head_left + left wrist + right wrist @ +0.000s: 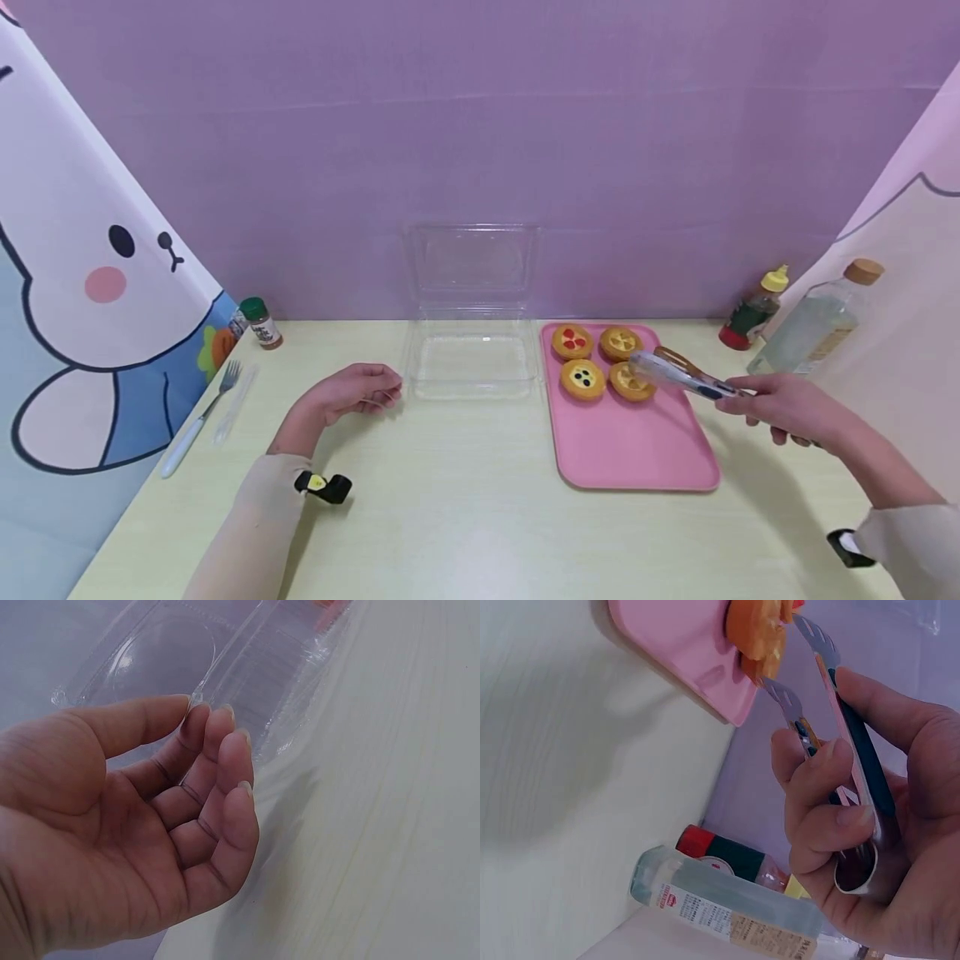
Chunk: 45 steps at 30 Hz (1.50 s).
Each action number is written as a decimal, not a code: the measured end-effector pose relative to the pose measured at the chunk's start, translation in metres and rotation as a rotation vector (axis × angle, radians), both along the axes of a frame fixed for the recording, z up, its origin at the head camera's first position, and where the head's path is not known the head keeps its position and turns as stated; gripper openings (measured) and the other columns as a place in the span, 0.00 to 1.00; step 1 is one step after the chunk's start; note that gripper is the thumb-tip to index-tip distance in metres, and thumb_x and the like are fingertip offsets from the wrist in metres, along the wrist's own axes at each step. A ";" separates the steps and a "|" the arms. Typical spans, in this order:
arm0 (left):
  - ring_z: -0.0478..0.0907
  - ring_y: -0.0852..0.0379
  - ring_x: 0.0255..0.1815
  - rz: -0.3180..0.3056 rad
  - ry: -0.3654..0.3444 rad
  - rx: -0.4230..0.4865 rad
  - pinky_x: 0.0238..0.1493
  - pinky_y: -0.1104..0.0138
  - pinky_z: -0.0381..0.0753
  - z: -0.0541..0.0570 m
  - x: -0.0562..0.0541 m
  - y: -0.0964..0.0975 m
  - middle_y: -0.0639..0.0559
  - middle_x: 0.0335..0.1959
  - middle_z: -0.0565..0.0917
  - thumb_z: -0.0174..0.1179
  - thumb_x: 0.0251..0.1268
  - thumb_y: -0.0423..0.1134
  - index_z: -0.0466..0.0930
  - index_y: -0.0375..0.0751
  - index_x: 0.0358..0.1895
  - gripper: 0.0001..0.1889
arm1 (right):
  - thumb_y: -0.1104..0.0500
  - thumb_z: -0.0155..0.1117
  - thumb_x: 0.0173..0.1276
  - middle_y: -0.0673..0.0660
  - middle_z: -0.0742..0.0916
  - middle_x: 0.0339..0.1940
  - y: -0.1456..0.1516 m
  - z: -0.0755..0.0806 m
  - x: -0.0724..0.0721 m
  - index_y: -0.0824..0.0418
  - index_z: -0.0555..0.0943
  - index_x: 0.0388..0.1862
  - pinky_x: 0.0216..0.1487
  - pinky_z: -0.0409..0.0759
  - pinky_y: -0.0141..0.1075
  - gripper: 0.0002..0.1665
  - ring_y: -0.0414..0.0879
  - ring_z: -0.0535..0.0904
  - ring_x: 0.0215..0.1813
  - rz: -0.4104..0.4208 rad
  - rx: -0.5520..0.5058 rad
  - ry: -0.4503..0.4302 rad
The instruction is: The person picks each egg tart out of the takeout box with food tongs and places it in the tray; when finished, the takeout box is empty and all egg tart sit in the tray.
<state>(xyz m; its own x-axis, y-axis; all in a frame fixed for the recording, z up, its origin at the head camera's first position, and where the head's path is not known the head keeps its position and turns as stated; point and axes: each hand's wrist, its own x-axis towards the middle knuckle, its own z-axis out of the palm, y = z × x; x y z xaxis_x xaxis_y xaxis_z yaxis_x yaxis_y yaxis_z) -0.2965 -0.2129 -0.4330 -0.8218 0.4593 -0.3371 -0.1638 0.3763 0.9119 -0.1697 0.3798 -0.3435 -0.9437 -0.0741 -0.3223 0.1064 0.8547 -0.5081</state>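
Observation:
In the head view my left hand (366, 388) is at the left side of an open clear plastic clamshell container (472, 389). Thumb and index finger meet at its edge (197, 697) in the left wrist view, pinching it, while the other fingers curl loosely. My right hand (783, 408) grips metal tongs (693, 382) with dark handle grips. Their two slotted heads stand apart over the front right tart (630, 382). Several tarts sit at the back of a pink tray (637, 454), among them one with red topping (572, 342) and one with dark dots (582, 380).
A hot-sauce-like bottle with a yellow cap (753, 308) and a large clear bottle (810, 325) stand at the back right. At the left are a green-capped spice jar (262, 325), a fork (198, 421) and a clear plastic strip (235, 406). A purple cloth (480, 150) hangs behind.

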 end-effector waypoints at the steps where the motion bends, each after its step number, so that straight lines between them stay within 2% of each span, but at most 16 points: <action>1: 0.79 0.56 0.41 0.001 -0.002 -0.001 0.47 0.64 0.80 0.000 0.000 0.000 0.52 0.40 0.82 0.55 0.76 0.47 0.75 0.30 0.53 0.20 | 0.40 0.61 0.72 0.56 0.81 0.35 0.001 0.001 0.001 0.70 0.66 0.73 0.17 0.68 0.35 0.44 0.42 0.71 0.19 -0.005 0.002 0.004; 8: 0.79 0.56 0.41 0.005 -0.002 -0.017 0.47 0.64 0.79 0.003 0.001 0.000 0.51 0.40 0.82 0.54 0.77 0.47 0.75 0.30 0.53 0.20 | 0.41 0.57 0.75 0.58 0.81 0.36 0.013 0.003 0.009 0.69 0.66 0.73 0.18 0.72 0.36 0.41 0.44 0.76 0.21 -0.074 -0.040 0.063; 12: 0.79 0.55 0.42 0.000 0.003 -0.015 0.47 0.63 0.80 0.005 0.001 0.001 0.49 0.42 0.82 0.54 0.77 0.46 0.75 0.29 0.54 0.20 | 0.41 0.54 0.77 0.57 0.80 0.35 0.025 -0.009 0.013 0.71 0.66 0.71 0.20 0.74 0.37 0.40 0.44 0.78 0.22 -0.114 -0.019 0.080; 17: 0.79 0.56 0.42 -0.006 -0.005 -0.019 0.48 0.64 0.80 0.003 -0.002 0.002 0.50 0.42 0.82 0.54 0.77 0.47 0.75 0.30 0.55 0.20 | 0.41 0.50 0.79 0.55 0.79 0.29 0.040 -0.030 0.017 0.72 0.68 0.66 0.21 0.76 0.38 0.37 0.45 0.78 0.22 -0.144 0.046 0.076; 23: 0.79 0.56 0.42 0.004 -0.012 -0.016 0.47 0.64 0.79 0.000 -0.002 0.002 0.50 0.42 0.82 0.55 0.77 0.47 0.75 0.29 0.54 0.20 | 0.42 0.50 0.78 0.54 0.80 0.23 0.046 -0.050 0.018 0.73 0.68 0.66 0.22 0.77 0.39 0.36 0.46 0.78 0.21 -0.173 0.087 0.076; 29: 0.79 0.55 0.42 -0.001 -0.003 -0.016 0.47 0.64 0.79 0.001 0.000 0.001 0.50 0.41 0.82 0.54 0.77 0.47 0.75 0.30 0.54 0.20 | 0.42 0.49 0.79 0.53 0.80 0.17 0.043 -0.059 0.019 0.71 0.68 0.64 0.22 0.76 0.41 0.34 0.47 0.77 0.20 -0.168 0.118 0.117; 34: 0.79 0.55 0.42 0.010 -0.008 -0.019 0.47 0.63 0.79 0.001 -0.001 0.001 0.51 0.41 0.82 0.54 0.77 0.46 0.76 0.30 0.53 0.19 | 0.40 0.48 0.78 0.54 0.79 0.19 0.040 -0.060 0.017 0.73 0.62 0.69 0.22 0.77 0.42 0.39 0.48 0.78 0.22 -0.150 0.161 0.106; 36: 0.79 0.55 0.41 0.018 -0.012 -0.021 0.47 0.63 0.79 0.001 -0.001 0.002 0.52 0.40 0.82 0.54 0.77 0.46 0.76 0.31 0.53 0.19 | 0.39 0.48 0.78 0.54 0.80 0.20 0.040 -0.061 0.016 0.72 0.66 0.65 0.23 0.75 0.42 0.38 0.47 0.77 0.23 -0.127 0.207 0.107; 41: 0.79 0.55 0.41 0.002 -0.007 -0.019 0.47 0.63 0.79 0.002 0.000 0.001 0.52 0.40 0.82 0.55 0.76 0.47 0.75 0.31 0.53 0.19 | 0.37 0.54 0.73 0.54 0.81 0.24 0.041 -0.065 0.011 0.67 0.74 0.50 0.25 0.67 0.40 0.32 0.49 0.75 0.27 -0.089 0.328 0.108; 45: 0.79 0.56 0.42 -0.009 -0.004 -0.015 0.47 0.63 0.79 0.002 0.000 0.001 0.51 0.41 0.82 0.55 0.76 0.47 0.76 0.31 0.53 0.20 | 0.39 0.57 0.71 0.55 0.81 0.24 0.038 -0.068 0.011 0.65 0.74 0.44 0.24 0.68 0.41 0.28 0.49 0.75 0.27 -0.109 0.346 0.102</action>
